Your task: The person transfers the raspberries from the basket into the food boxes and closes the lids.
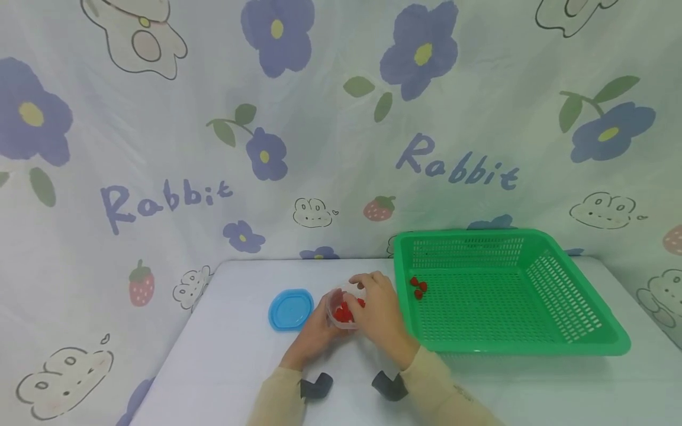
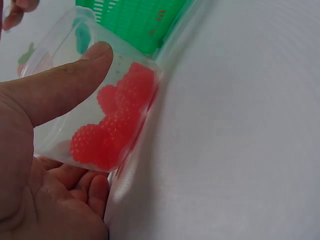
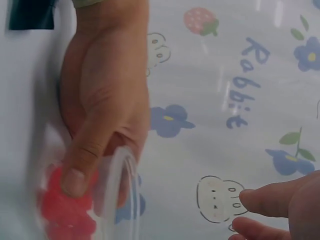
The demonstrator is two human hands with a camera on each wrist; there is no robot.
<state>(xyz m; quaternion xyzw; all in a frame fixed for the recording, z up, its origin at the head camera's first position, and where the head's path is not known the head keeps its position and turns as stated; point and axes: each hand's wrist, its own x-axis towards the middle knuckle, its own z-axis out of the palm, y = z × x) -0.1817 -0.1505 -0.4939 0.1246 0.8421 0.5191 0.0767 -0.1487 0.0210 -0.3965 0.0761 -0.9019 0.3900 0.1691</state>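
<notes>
My left hand (image 1: 318, 331) grips a clear plastic tub (image 2: 62, 117), its thumb along the outer wall and its other fingers beneath and behind. Several red raspberries (image 2: 117, 120) lie inside, showing through the wall. The tub is tilted, with its mouth toward my right hand (image 1: 379, 310). That hand hovers at the tub's opening, thumb and fingers apart and slightly bent. Nothing shows between its fingertips (image 3: 252, 200) in the right wrist view. From the head view, the right hand covers part of the tub's mouth.
To the right stands a large green plastic basket (image 1: 511, 348), with three red raspberries (image 1: 418, 294) on its floor near the left wall. A blue lid (image 1: 290, 310) lies on the white table (image 1: 224, 355), left of the tub. Behind the table hangs a printed curtain (image 1: 330, 130).
</notes>
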